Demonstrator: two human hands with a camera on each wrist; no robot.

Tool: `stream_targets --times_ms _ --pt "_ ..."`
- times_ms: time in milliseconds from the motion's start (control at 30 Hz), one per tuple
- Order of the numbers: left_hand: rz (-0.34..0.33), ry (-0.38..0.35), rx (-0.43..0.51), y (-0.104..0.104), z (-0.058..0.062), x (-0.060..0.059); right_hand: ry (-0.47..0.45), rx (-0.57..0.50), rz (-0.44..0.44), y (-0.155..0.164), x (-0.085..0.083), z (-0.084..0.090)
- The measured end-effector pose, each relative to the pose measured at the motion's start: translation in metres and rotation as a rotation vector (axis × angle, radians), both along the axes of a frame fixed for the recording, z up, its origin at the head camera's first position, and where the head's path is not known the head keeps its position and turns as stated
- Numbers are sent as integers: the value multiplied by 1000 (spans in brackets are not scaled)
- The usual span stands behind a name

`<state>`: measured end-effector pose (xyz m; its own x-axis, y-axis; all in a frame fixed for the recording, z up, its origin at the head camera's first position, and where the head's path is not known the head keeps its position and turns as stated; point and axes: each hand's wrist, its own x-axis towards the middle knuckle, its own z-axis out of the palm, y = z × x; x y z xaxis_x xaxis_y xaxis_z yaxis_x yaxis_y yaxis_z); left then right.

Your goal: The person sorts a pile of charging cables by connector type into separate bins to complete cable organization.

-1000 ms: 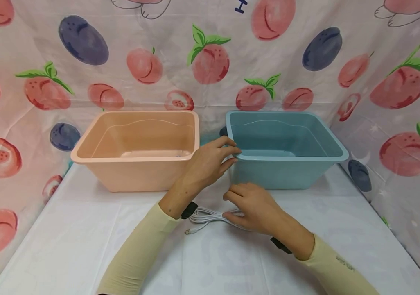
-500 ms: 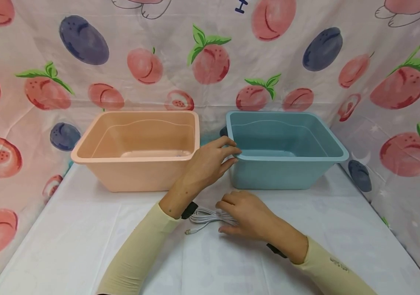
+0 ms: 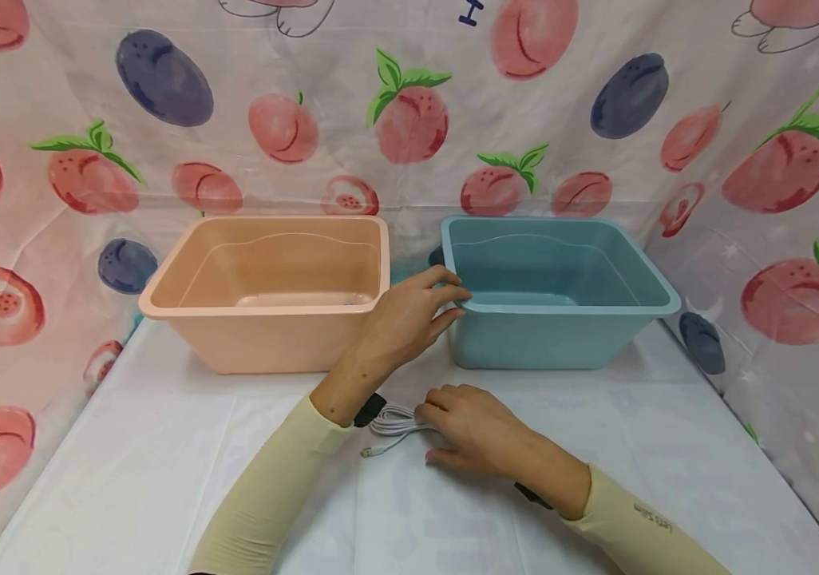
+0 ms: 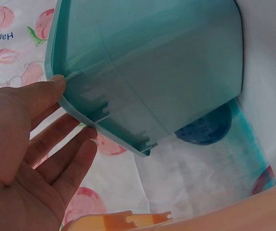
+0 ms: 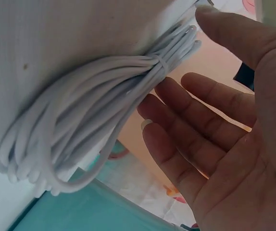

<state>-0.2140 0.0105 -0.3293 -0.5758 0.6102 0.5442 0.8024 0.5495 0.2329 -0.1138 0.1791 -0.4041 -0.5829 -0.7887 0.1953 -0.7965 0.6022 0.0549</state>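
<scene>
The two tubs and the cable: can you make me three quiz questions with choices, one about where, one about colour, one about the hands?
1. Where does the coiled white cable lie?
A. in the peach tub
B. on the white tablecloth
C. in the blue tub

2. What colour is the tub that the left hand touches?
A. blue
B. peach
C. green

3. How is the right hand at the cable?
A. clenched round it
B. far away
C. over it, fingers only loosely bent

Answers: 1 B, it lies on the tablecloth before both tubs. 2 A, fingers rest on the blue tub rim. 3 C, the right wrist view shows fingers beside the coil, not closed.
</scene>
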Motion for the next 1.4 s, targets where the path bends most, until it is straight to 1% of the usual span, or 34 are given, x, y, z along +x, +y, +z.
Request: stream_targets --times_ms 300,600,933,1200,1400 --pt "-2 -2 6 0 -1 0 20 22 -9 1 -2 -5" --pt "1 1 2 0 0 0 77 47 -17 2 -5 -8" --pt "-3 2 11 0 -1 0 73 57 -21 2 -6 -10" --pt "0 8 6 1 -1 -1 61 34 -23 1 -7 -11" --pt "1 8 5 1 -1 -1 74 5 -14 2 -8 -13"
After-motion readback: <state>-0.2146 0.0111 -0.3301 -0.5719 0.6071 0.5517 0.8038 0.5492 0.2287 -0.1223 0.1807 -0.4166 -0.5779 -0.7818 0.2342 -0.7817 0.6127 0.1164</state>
